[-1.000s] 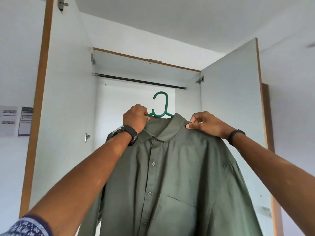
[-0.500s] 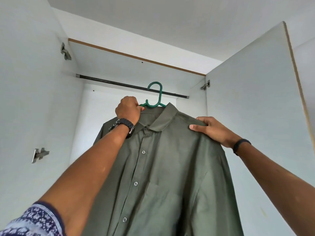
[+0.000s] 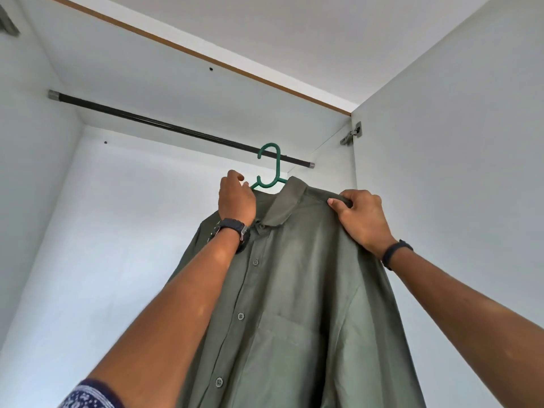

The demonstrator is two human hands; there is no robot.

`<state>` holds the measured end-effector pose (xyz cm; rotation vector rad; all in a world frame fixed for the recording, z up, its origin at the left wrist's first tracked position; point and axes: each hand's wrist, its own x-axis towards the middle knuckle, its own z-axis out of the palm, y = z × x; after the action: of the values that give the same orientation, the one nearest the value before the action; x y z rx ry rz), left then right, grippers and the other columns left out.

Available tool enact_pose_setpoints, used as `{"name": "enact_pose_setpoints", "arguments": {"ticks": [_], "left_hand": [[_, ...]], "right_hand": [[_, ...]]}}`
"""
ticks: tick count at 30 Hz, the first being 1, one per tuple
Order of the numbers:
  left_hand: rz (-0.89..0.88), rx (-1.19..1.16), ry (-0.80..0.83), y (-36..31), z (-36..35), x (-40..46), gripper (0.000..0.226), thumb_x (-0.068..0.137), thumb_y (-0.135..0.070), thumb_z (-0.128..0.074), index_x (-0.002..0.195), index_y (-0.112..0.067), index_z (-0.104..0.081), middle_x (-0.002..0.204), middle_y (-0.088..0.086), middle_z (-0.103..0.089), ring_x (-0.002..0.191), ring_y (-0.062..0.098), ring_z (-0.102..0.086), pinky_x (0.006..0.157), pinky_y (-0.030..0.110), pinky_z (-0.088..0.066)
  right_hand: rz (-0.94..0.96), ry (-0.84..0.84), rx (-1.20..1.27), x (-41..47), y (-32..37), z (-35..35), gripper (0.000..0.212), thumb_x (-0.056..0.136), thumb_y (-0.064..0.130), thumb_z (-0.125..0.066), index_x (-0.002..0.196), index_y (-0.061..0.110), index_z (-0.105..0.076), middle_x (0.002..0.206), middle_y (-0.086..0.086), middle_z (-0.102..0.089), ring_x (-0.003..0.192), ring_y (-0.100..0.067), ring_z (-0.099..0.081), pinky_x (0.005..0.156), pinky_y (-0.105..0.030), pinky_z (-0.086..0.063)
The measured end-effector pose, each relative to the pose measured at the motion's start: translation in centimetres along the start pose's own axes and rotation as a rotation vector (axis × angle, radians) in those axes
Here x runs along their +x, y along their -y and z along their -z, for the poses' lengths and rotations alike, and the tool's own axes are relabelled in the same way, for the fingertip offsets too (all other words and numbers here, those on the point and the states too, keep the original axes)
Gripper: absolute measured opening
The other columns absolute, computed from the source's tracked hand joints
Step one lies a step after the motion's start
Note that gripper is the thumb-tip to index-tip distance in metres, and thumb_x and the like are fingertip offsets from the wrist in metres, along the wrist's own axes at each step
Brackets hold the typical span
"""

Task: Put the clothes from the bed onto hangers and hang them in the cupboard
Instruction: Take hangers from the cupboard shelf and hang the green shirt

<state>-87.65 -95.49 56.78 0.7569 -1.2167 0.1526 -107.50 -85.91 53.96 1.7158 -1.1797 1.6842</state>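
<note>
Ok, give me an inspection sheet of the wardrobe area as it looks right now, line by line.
Surface: no table or bed in view; cupboard back wall only.
Job's things: green shirt on green hanger; hook overlaps the rail, seating unclear.
Clutter: nothing seen.
Hands: left hand grips the hanger at the collar; right hand pinches the shirt's shoulder.
Cables: nothing seen.
Surroundings: open cupboard door on the right, hinge at its top, ceiling above.
</note>
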Motion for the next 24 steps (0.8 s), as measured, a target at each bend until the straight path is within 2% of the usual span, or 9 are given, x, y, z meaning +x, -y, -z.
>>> {"name": "enact_pose_setpoints", "arguments": {"ticks": [2,5,9,12,14,16,19,21,24], "left_hand": [[0.001,-0.124,-0.077,1.5,-3.7,0.8,0.027,0.095,-0.014,-0.046,0.12,-0.003,-0.048,0.122,0.016,-0.046,0.107,0.033,-0.05,0.086,0.037,-0.039],[0.002,-0.243,-0.119,4.1,-9.9,2.3,0.045,0.097,-0.02,-0.046,0.137,-0.003,-0.037,0.141,0.016,-0.036,0.129,0.029,-0.036,0.105,0.033,-0.03],[0.043,-0.252,0.113,7.9,-16.7,2.7,0.058,0.101,-0.034,-0.033,0.15,-0.01,-0.015,0.157,0.014,-0.015,0.145,0.024,-0.014,0.115,0.032,-0.012],[-0.006,-0.159,0.379,11.5,-20.7,2.5,0.063,0.1,-0.042,-0.032,0.152,-0.015,-0.009,0.157,0.01,-0.017,0.144,0.023,-0.017,0.116,0.036,-0.015],[-0.022,-0.12,0.557,13.7,-22.8,2.8,0.064,0.1,-0.043,-0.033,0.152,-0.019,-0.007,0.156,0.009,-0.019,0.143,0.024,-0.019,0.116,0.038,-0.018],[-0.021,-0.126,0.687,15.5,-24.6,3.3,0.065,0.1,-0.041,-0.036,0.153,-0.021,-0.003,0.155,0.01,-0.021,0.144,0.023,-0.019,0.114,0.035,-0.018],[-0.065,-0.083,0.741,17.0,-26.7,4.4,0.064,0.1,-0.035,-0.039,0.152,-0.018,-0.005,0.155,0.011,-0.023,0.143,0.024,-0.023,0.113,0.033,-0.021],[-0.087,-0.07,0.735,17.7,-28.1,5.3,0.061,0.101,-0.032,-0.038,0.152,-0.015,-0.009,0.155,0.011,-0.024,0.142,0.024,-0.025,0.113,0.033,-0.022],[-0.127,-0.052,0.721,18.2,-30.5,7.2,0.057,0.101,-0.031,-0.038,0.151,-0.015,-0.015,0.154,0.01,-0.028,0.14,0.024,-0.028,0.11,0.029,-0.024]], "right_hand": [[-0.017,-0.037,-0.013,2.5,-2.2,-2.2,0.033,0.092,0.022,-0.058,0.07,-0.002,-0.06,0.06,-0.008,-0.053,0.069,-0.025,-0.048,0.061,-0.028,-0.031],[0.002,-0.11,-0.031,7.2,-5.1,-6.0,0.034,0.091,0.021,-0.058,0.064,0.001,-0.056,0.057,-0.005,-0.05,0.068,-0.025,-0.047,0.059,-0.028,-0.029],[0.01,-0.189,-0.031,11.3,-8.4,-10.2,0.038,0.091,0.021,-0.057,0.058,0.004,-0.049,0.056,-0.006,-0.046,0.065,-0.025,-0.044,0.059,-0.031,-0.029],[-0.003,-0.222,-0.064,13.9,-11.1,-12.8,0.036,0.091,0.021,-0.057,0.065,-0.004,-0.054,0.063,-0.012,-0.051,0.068,-0.028,-0.047,0.064,-0.033,-0.038],[-0.011,-0.238,-0.094,15.7,-13.2,-14.4,0.035,0.091,0.021,-0.056,0.063,0.0,-0.052,0.066,-0.013,-0.051,0.068,-0.028,-0.048,0.063,-0.03,-0.036],[-0.015,-0.258,-0.135,17.4,-15.3,-16.0,0.039,0.09,0.02,-0.057,0.056,0.005,-0.042,0.06,-0.01,-0.044,0.065,-0.029,-0.044,0.055,-0.03,-0.031],[-0.032,-0.291,-0.167,19.6,-18.1,-18.2,0.044,0.089,0.018,-0.057,0.053,0.008,-0.034,0.059,-0.01,-0.039,0.063,-0.03,-0.04,0.05,-0.03,-0.027],[-0.039,-0.301,-0.158,21.1,-19.9,-19.7,0.04,0.089,0.018,-0.057,0.055,0.008,-0.039,0.066,-0.011,-0.045,0.065,-0.03,-0.044,0.059,-0.028,-0.034],[-0.045,-0.315,-0.155,23.9,-22.4,-21.4,0.033,0.09,0.018,-0.057,0.061,0.005,-0.047,0.072,-0.012,-0.049,0.069,-0.03,-0.047,0.064,-0.029,-0.036]]}}
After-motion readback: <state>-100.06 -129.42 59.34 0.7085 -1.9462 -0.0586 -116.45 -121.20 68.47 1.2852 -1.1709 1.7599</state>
